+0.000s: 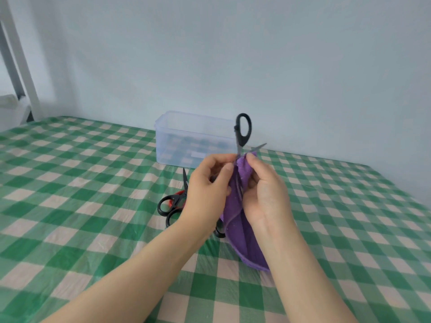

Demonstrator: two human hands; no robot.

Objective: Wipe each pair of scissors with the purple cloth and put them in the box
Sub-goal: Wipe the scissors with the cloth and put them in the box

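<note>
Two hands are meeting on one pair of scissors, held up just in front of the clear box. Your left hand is pinching the pair just below its black handle loop, thumb and fingers curled. Your right hand is curling around the purple cloth and pressing it against the blades.

The pair is standing handle-up with its blades apart, and one bare blade tip is poking out to the right above your right fingertips. That is the main risk I am seeing. If you are dragging the cloth toward that tip or along an open edge, the fabric may be snagging, or your fingertips sliding onto steel.

The left pinch is looking slight for a top-heavy tool. A tug through the cloth could be twisting it loose and dropping it point-first onto the checked tablecloth.

The cloth's tail is hanging down to the table near a second pair with black and red handles, and it may be catching there as you lift. Another black loop is showing beside the cloth, and I cannot tell which pair it belongs to. No scissors are showing in the box.
</note>
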